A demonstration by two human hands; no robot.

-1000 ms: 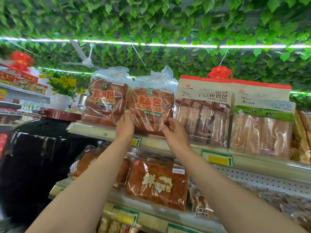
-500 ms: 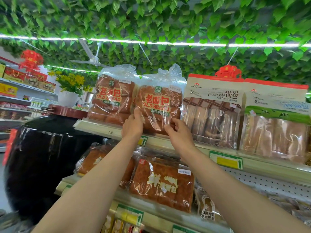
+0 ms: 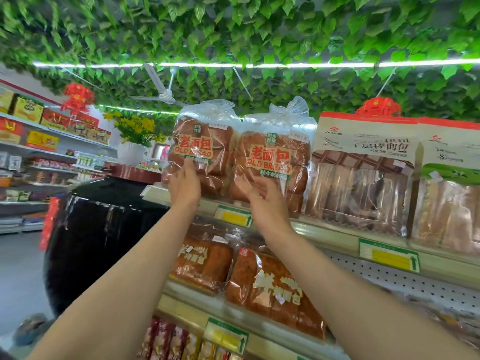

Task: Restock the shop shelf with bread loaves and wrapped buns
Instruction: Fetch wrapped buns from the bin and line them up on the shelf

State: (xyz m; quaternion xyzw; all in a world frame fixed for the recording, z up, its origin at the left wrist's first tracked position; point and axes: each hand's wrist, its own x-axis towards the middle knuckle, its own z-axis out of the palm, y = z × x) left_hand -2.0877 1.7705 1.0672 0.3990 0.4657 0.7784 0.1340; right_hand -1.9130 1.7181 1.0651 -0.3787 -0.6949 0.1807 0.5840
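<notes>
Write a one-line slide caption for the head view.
Two hands, left and right, straighten two bagged bread loaves on the top shelf.

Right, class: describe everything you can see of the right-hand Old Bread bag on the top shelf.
The right-hand Old Bread bag is clear crinkled plastic, gathered into a tuft on top, holding brown loaves. Its front carries red Chinese characters, "OLD BREAD", green labels and a small white sticker. It stands upright on the top shelf, between an identical bag and a chocolate bread pack. The right hand spreads its fingers across its lower front.
</notes>
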